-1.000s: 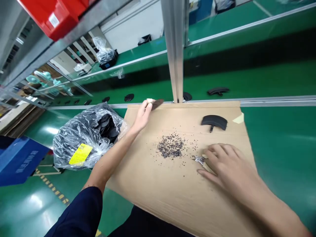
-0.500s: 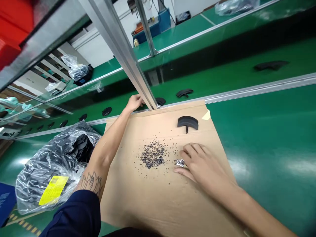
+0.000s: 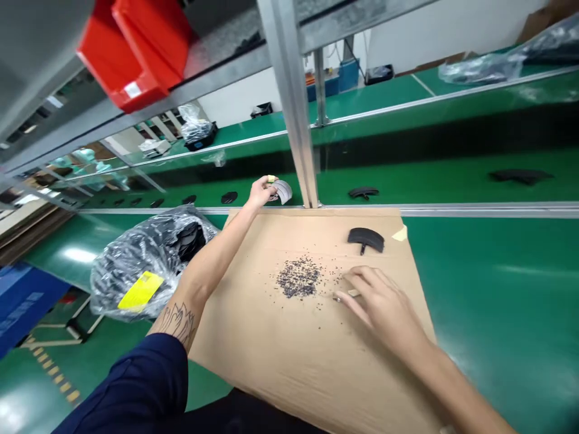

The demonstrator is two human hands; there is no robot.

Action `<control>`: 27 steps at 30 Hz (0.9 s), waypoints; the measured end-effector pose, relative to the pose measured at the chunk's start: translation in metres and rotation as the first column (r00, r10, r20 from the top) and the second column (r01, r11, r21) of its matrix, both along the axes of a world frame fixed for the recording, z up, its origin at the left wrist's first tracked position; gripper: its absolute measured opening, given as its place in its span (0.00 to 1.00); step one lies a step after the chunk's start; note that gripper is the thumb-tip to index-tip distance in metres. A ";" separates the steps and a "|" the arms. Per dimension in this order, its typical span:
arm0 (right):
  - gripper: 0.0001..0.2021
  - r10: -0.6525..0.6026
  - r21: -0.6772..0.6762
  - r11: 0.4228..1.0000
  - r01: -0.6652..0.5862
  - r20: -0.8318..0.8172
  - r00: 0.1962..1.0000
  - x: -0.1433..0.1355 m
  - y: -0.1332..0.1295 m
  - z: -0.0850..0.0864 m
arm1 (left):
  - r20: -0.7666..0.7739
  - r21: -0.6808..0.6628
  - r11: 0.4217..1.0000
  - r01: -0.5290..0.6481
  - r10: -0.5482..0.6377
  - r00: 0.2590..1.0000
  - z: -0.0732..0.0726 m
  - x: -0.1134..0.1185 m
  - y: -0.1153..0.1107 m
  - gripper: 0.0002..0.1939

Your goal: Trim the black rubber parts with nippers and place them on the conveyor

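Over the green conveyor, my left hand (image 3: 261,193) is closed on a curved part (image 3: 283,191) whose broad face looks grey in the light. Yellow tape wraps one of its fingertips. My right hand (image 3: 377,301) rests low over the cardboard sheet (image 3: 271,346), fingers curled around small metal nippers that are mostly hidden; only a bit of their tip (image 3: 337,298) shows by the thumb. Left of that hand lies a heap of tiny black bits (image 3: 298,278). Just beyond it, a black curved part with a short stem (image 3: 365,239) lies on the cardboard.
A clear plastic bag (image 3: 131,259) of black parts stands to the left. More black curved parts (image 3: 363,192) lie along the conveyor (image 3: 425,175). An upright metal post (image 3: 296,120) rises at the cardboard's far edge. Red bins (image 3: 140,54) sit on the shelf overhead.
My left hand has come up from behind the post with a curved part in it. My right hand stays near the heap, its nippers now less visible. The view has shifted left.
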State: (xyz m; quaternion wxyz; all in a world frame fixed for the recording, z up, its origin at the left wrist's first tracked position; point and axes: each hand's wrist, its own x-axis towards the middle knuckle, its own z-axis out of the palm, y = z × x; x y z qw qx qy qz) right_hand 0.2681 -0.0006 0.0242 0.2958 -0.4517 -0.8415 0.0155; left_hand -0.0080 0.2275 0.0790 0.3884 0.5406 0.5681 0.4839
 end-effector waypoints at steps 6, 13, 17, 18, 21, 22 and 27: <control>0.28 0.117 -0.200 0.959 -0.199 -0.362 0.925 -0.016 -0.003 0.003 | -0.281 0.177 0.860 0.478 -0.421 0.862 -0.002 0.008 -0.133 0.10; 0.11 0.265 -0.283 0.864 -0.416 -0.447 0.854 -0.029 0.002 0.002 | -0.740 0.054 0.756 0.653 -0.409 0.535 0.004 0.002 -0.221 0.14; 0.10 0.138 -0.291 0.901 -0.322 -0.513 0.847 -0.027 0.003 0.009 | -0.910 -0.030 0.970 0.243 -0.127 0.395 0.033 -0.094 -0.200 0.13; 0.11 0.098 -0.312 0.902 -0.300 -0.527 0.844 -0.027 0.003 0.010 | -0.971 -0.143 0.990 -0.009 -0.138 0.196 0.037 -0.118 -0.193 0.11; 0.15 -0.025 -0.388 0.894 -0.225 -0.544 0.839 -0.028 0.000 0.013 | -0.972 -0.234 0.947 -0.219 -0.223 0.075 0.033 -0.165 -0.177 0.12; 0.17 -0.064 -0.418 0.886 -0.203 -0.542 0.838 -0.028 -0.001 0.014 | -0.967 -0.255 0.939 -0.230 -0.244 0.076 0.028 -0.173 -0.174 0.15; 0.22 -0.201 -0.571 0.793 -0.211 -0.574 0.794 -0.028 -0.004 0.017 | -0.978 -0.204 0.944 -0.261 -0.184 0.098 0.012 -0.178 -0.174 0.12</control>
